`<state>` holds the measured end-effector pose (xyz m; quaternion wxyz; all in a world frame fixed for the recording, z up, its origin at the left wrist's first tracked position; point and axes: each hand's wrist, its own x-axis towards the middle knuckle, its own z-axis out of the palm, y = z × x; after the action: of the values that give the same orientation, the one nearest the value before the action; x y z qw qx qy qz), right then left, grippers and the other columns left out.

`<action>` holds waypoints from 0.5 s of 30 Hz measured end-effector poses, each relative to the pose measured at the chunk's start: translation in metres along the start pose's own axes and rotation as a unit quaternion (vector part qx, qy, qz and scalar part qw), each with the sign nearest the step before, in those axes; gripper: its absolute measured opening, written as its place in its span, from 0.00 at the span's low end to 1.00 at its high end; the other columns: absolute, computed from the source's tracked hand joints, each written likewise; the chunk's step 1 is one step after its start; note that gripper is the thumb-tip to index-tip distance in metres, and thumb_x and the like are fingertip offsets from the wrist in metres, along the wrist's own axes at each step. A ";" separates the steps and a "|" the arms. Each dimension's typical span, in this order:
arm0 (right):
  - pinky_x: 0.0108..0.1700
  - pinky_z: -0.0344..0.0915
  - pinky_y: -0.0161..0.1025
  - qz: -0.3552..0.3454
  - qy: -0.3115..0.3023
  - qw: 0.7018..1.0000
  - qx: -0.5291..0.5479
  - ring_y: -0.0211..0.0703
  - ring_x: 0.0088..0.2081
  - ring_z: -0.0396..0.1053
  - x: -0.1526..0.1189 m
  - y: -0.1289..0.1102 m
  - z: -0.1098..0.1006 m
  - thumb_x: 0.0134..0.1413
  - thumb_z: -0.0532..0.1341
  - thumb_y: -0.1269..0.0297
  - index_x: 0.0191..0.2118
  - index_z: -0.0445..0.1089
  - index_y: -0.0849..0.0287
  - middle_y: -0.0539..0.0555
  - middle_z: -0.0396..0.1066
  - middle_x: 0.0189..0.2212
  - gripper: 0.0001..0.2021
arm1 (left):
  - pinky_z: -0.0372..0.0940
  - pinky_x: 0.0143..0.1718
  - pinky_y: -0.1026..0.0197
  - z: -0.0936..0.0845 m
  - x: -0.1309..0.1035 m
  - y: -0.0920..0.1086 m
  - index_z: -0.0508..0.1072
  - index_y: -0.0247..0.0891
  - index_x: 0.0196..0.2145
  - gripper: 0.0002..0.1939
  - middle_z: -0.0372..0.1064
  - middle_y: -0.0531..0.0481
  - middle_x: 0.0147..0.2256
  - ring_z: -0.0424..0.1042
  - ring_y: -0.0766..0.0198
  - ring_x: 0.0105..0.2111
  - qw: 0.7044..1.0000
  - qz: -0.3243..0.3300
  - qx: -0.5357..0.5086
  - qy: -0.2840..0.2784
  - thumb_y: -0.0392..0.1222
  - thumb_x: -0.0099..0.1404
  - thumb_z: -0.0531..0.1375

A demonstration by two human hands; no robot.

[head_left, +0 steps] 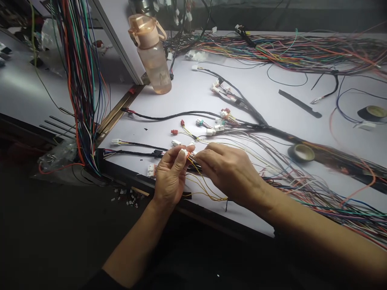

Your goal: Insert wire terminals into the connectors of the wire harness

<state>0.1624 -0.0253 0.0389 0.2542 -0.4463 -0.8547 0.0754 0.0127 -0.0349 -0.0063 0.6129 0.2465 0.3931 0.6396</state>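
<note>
Near the table's front edge, my left hand [169, 177] is closed around a small white and orange wire connector [188, 153], thumb on top. My right hand [229, 166] is beside it, fingers pinched at the wires by the connector; the fingertips partly hide what they grip. Yellow wires [208, 195] loop below both hands. A black-taped wire harness [279, 133] stretches across the table behind them, its branches ending in plugs. Two red connectors [174, 132] lie beyond my left hand, and a white multi-pin connector [151, 170] lies to its left.
A water bottle [154, 64] stands at the back left. Hanging wires [79, 72] and metal rods [57, 125] flank the table's left end. Tape rolls [303, 153] lie right, near loose wires [305, 185]. More wires [272, 52] run along the back.
</note>
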 end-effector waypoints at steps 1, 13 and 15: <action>0.28 0.54 0.35 0.005 0.005 1.000 0.005 0.36 0.26 0.61 0.000 0.000 0.001 0.63 0.54 0.68 0.32 0.73 0.60 0.51 0.67 0.26 0.12 | 0.68 0.48 0.64 0.000 0.000 -0.001 0.78 0.40 0.35 0.07 0.78 0.52 0.38 0.76 0.66 0.42 1.000 0.005 0.006 -0.007 0.39 0.57 0.68; 0.35 0.64 0.33 0.057 0.046 0.988 0.136 0.36 0.30 0.69 -0.011 0.004 0.006 0.63 0.57 0.66 0.35 0.74 0.58 0.52 0.73 0.29 0.09 | 0.69 0.44 0.64 0.002 -0.002 0.002 0.78 0.40 0.33 0.09 0.78 0.52 0.36 0.76 0.65 0.41 1.000 -0.019 0.000 0.003 0.41 0.53 0.71; 0.35 0.64 0.33 0.058 0.043 0.988 0.138 0.36 0.30 0.69 -0.011 0.003 0.005 0.63 0.56 0.66 0.33 0.74 0.59 0.53 0.73 0.28 0.10 | 0.69 0.44 0.65 0.002 -0.002 0.003 0.78 0.40 0.33 0.09 0.78 0.52 0.36 0.76 0.66 0.40 1.000 -0.020 -0.005 0.000 0.41 0.53 0.71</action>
<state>0.1672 -0.0316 0.0291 0.3453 -0.4582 -0.7972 0.1879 0.0131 -0.0368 -0.0027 0.6265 0.2354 0.3950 0.6293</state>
